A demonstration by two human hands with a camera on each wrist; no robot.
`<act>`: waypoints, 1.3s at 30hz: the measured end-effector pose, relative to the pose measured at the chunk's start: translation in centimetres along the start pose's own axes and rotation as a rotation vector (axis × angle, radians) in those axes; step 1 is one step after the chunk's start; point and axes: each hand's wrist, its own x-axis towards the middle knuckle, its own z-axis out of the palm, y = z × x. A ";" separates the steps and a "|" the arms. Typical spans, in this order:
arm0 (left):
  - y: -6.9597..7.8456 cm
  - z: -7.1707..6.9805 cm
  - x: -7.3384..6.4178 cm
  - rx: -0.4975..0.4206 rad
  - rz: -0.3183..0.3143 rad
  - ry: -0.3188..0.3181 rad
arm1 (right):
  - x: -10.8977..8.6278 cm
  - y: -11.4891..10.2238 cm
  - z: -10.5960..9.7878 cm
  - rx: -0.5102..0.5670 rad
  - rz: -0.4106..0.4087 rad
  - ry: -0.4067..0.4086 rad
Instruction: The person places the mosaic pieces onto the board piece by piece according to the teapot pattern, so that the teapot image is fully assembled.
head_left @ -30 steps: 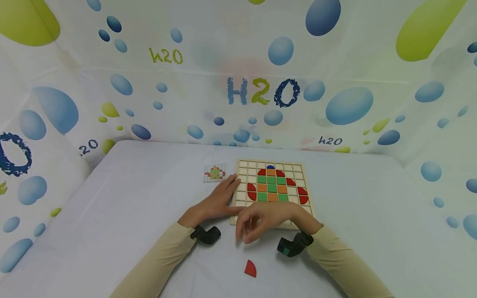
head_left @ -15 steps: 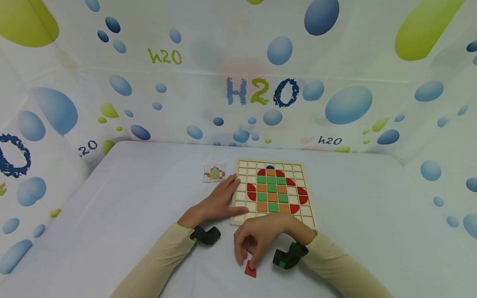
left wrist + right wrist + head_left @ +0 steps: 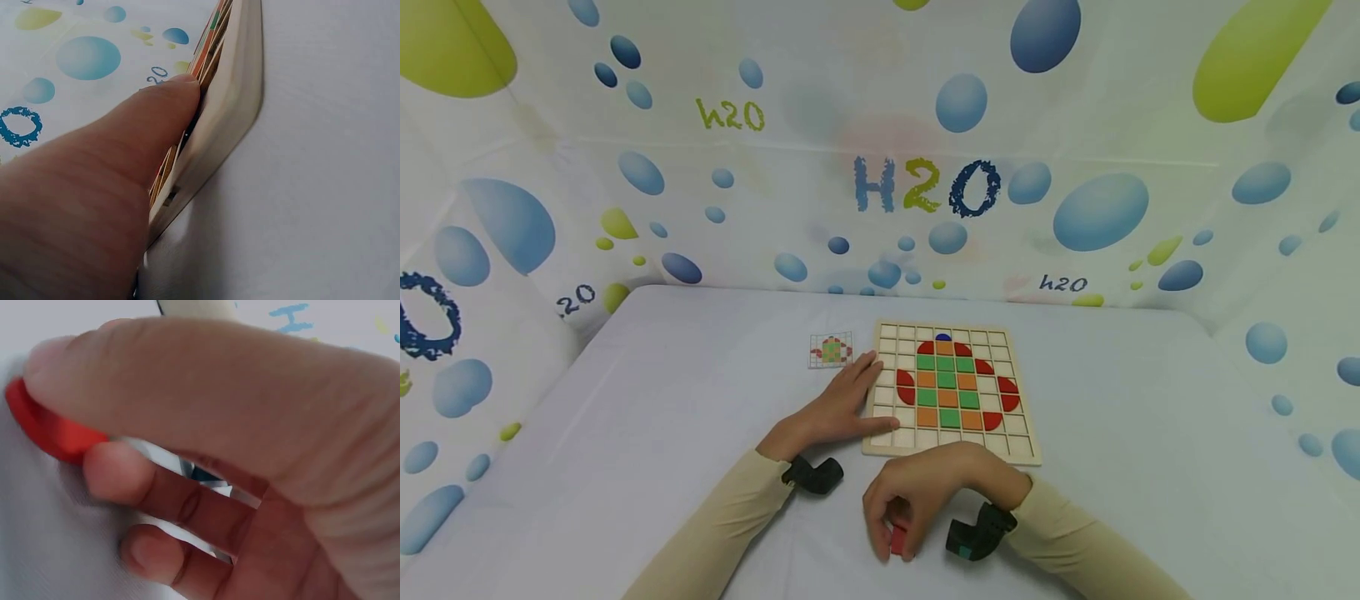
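Note:
My left hand [image 3: 838, 408] lies at the left side of the wooden grid board [image 3: 1003, 340], fingers along its edge, thumb resting on the lower left cells. In the left wrist view that thumb [image 3: 144, 119] presses over the rim of the board [image 3: 234, 87]. Just below the board's front edge, my right hand [image 3: 921, 487] pinches a red quarter-circle tile [image 3: 898, 540] between thumb and fingers. Close up in the right wrist view, the red tile [image 3: 72, 437] is partly covered by the thumb. Green and orange squares, red quarter-circles and a blue piece form a shape on the board.
A small pattern card [image 3: 831, 350] printed with a similar coloured shape lies beyond my left fingers, left of the board. White cloth [image 3: 685, 375] covers the table, and a printed curtain [image 3: 820, 117] hangs behind it.
My right hand has moved from over the board's lower edge down towards me and has taken hold of the red quarter-circle tile. The left hand has stayed in place.

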 end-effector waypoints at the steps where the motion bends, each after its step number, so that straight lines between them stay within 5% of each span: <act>1: 0.0 0.0 0.0 0.001 -0.002 -0.002 | -0.1 0.0 -0.1 -0.002 -0.005 0.001; 8: 0.0 0.0 0.0 -0.003 0.005 0.005 | -0.8 0.2 -0.5 -0.015 -0.028 0.083; 19: 0.1 -0.1 0.0 0.006 0.008 0.002 | -0.6 0.3 -0.4 -0.093 0.185 0.200; 31: 0.1 0.0 -0.2 0.005 0.008 0.005 | -0.4 0.1 -0.3 -0.179 0.177 0.205; 39: -0.1 0.1 -0.1 0.021 0.039 0.012 | -1.2 0.8 -0.6 -0.169 0.130 0.303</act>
